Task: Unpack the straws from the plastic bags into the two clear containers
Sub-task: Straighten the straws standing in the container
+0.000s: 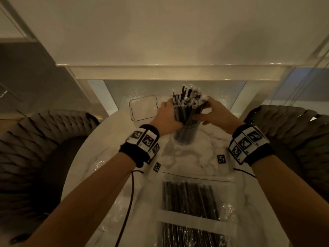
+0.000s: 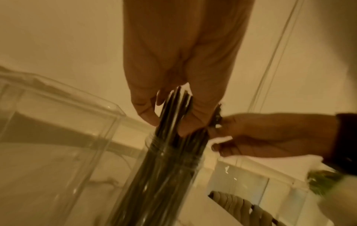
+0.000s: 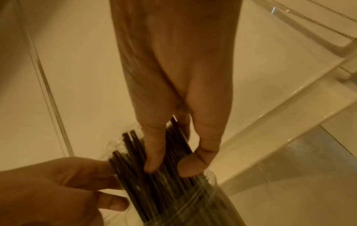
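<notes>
my left hand [image 1: 166, 117] and right hand [image 1: 215, 114] both curled round the black straws [image 1: 187, 107], which stood upright in the round clear container [image 1: 186, 135] on the marble table [image 1: 204, 163], beside the square container [image 1: 144, 107]. a bagged lot of straws [image 1: 191, 200] lay nearer me.

Hidden, cropped and blurred parts around the straw bundle.

Lower ends of the black straws [image 1: 187, 111] smeared behind the wall of the round clear container [image 1: 186, 136]; palm of the left hand [image 1: 167, 120] and fingertips of the right hand [image 1: 216, 114] hidden behind the bundle in the head view. Bagged straws [image 1: 192, 207] cut off by the bottom edge. Square clear container [image 2: 58, 122] cropped at the left edge, blurred. Green-white smear at lower right of the left wrist view, unidentifiable.
</notes>
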Action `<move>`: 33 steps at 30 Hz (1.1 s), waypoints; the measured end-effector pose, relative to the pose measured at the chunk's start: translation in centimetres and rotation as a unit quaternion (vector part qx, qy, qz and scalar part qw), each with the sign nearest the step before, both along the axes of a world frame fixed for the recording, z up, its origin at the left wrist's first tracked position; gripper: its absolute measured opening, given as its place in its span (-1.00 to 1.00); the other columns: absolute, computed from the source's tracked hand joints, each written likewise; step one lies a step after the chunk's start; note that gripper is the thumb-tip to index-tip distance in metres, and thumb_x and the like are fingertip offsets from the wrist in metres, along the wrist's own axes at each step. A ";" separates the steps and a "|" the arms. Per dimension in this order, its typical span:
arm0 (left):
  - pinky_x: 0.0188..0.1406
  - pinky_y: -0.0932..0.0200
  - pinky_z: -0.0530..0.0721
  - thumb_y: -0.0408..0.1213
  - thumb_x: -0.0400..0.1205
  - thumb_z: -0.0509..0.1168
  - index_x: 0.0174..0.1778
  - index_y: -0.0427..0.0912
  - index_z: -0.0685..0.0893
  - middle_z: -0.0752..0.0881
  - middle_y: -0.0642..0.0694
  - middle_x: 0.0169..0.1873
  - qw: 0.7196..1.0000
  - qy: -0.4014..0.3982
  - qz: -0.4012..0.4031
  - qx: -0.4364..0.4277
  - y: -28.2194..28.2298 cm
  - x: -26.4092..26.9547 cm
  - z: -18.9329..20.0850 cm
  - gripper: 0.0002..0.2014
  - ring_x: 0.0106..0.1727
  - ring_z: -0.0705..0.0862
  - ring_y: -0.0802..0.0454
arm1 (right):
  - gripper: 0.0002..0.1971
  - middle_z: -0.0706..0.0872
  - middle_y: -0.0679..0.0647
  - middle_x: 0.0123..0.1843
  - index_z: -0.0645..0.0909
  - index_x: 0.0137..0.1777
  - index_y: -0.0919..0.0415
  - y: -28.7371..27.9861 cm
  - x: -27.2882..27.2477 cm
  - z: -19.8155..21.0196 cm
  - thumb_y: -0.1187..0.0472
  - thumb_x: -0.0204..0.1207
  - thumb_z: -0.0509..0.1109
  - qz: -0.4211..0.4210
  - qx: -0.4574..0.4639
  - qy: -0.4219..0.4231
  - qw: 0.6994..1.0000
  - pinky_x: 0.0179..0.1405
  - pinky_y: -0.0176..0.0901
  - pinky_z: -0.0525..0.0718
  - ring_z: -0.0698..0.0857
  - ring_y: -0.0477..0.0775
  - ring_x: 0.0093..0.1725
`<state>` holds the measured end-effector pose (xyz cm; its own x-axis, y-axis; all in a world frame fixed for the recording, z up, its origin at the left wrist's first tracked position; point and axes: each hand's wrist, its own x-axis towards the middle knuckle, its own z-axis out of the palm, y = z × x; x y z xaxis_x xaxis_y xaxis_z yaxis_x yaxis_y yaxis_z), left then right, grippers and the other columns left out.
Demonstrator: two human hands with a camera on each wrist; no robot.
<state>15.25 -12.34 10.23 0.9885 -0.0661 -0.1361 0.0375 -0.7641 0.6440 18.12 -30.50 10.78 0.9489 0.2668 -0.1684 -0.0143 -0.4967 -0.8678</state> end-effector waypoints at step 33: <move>0.19 0.08 0.66 -0.24 0.51 0.42 0.41 -0.20 0.42 0.54 -0.13 0.26 0.973 -0.104 0.129 -0.160 -1.6 -4.5 -0.4 -0.44 0.18 0.56 0.00 | -0.38 0.55 0.05 0.17 0.34 0.49 0.09 -1.1 -3.3 -2.1 0.20 0.47 0.48 -0.104 0.015 -0.065 0.992 -0.29 -0.23 0.67 0.70 0.01 -0.11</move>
<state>10.80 -13.94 9.84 0.9816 0.1823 0.0562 0.0444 -0.5050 0.8620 14.82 -31.64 8.72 0.9972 0.0662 -0.0348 0.0003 -0.4684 -0.8835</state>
